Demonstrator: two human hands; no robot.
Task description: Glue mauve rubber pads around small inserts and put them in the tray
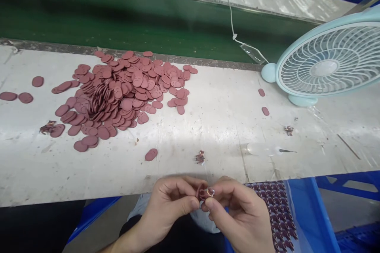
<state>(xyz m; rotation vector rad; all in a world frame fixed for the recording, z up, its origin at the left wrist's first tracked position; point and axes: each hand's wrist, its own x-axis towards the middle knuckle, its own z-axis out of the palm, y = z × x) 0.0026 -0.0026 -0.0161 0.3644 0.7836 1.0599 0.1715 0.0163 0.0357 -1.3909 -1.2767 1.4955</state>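
Just past the table's front edge, my left hand (170, 207) pinches a reddish-brown oval disc (199, 190), held on edge. My right hand (239, 211) is closed on a small dark-red figurine (207, 194) with white and orange bits. The two pieces touch or nearly touch; fingers hide part of both. On the table ahead lies another small figurine (200, 157), and a single oval disc (151, 154) rests to its left. A large heap of the same discs (127, 91) spreads farther back on the left; some show small holes.
A light-blue fan (325, 67) stands at the right. Near it lie a pointed tool with a whitish handle (264, 150) and another figurine (289, 130). A green belt (148, 19) runs behind the table (103, 174). Below right, a blue crate (314, 213) holds rows of figurines.
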